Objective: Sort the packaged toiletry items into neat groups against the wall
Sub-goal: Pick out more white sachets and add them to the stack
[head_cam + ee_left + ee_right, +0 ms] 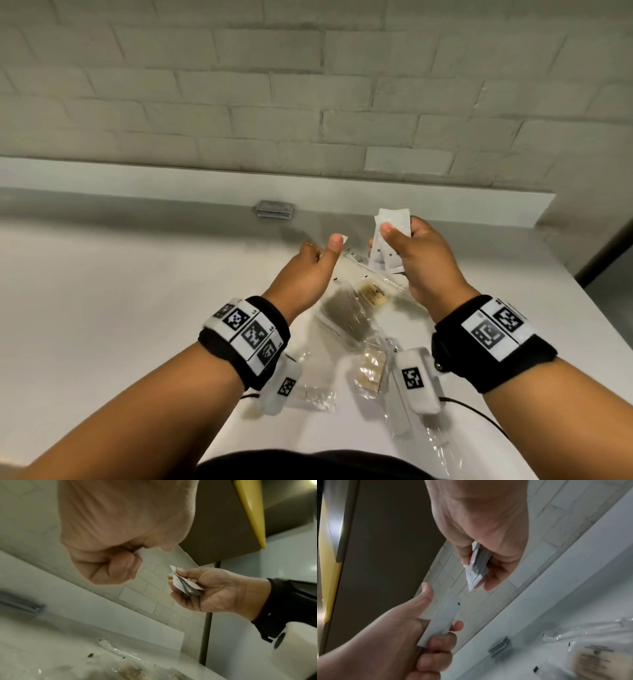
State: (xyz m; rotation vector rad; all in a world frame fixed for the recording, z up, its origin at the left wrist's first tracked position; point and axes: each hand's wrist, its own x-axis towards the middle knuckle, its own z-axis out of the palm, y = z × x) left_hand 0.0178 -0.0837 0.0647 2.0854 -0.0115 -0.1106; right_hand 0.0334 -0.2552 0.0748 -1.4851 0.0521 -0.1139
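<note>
1. Left hand (pixel 310 270) is up above the table (pixel 102 291), fingers curled around one flat white sachet (pixel 442 616), thumb along its edge. It's only held low down, so my guess is it could slide out on the way across to the other hand.
2. The wall stack (pixel 275 209) of grey packets is already parked on the table against the wall (pixel 308 85), beyond and left of both hands. If a sachet gets dropped onto it carelessly, I'd expect that neat pile to get knocked.
3. Right hand (pixel 416 260), right of the wall stack, has its thumb and fingers clamped on a fanned bundle (pixel 390 240) of white sachets. Fanned like that, pushing another one in could probably shove a few loose.
4. The clear wrapped items (pixel 356 315) are unsorted on the table, nearer the person than the wall stack and under the hands, so anything dropped lands in that mess.
5. View stuff: the head view only shows a corner of the left hand's sachet, while the right wrist view shows nearly all of it. The left wrist view shows the bundle edge-on, so you can tell it's several layers.
</note>
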